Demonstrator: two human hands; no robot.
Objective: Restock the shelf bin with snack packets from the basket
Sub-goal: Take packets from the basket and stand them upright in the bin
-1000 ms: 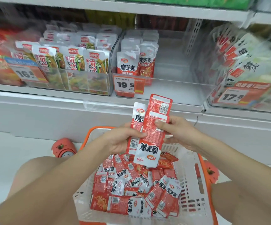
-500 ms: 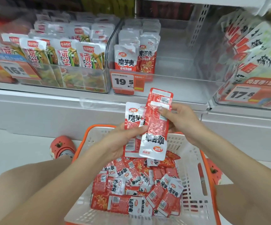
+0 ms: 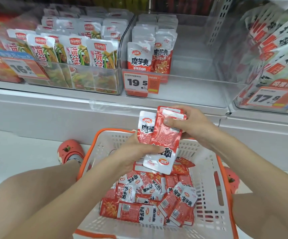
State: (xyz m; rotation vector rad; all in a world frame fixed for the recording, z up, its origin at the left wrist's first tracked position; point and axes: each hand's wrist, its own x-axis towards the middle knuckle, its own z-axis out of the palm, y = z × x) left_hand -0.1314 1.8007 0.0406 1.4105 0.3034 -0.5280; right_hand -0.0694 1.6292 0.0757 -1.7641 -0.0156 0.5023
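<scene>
Between both hands I hold a small stack of red-and-white snack packets [image 3: 162, 144] above the basket. My left hand [image 3: 134, 152] grips the stack's lower half, thumb across the front. My right hand [image 3: 189, 125] pinches its top end. Beneath them a white basket with an orange rim [image 3: 208, 169] holds several more of the same packets [image 3: 153, 199]. On the shelf above is a clear bin [image 3: 191, 80] with a 19.5 price tag [image 3: 138, 83]. Its left side has two rows of matching packets [image 3: 148, 56], while its right side is bare.
A clear bin of green-and-yellow packets [image 3: 74, 54] stands left of the target bin, tagged 16.8. Another full bin [image 3: 274, 54], tagged 17.8, stands to the right. My knees flank the basket, and orange clogs [image 3: 69, 150] rest on the pale floor.
My right hand slid over the top of the stack, covering the packet ends. The stack shifted slightly right and tilted. The view dipped a little nearer the shelf.
</scene>
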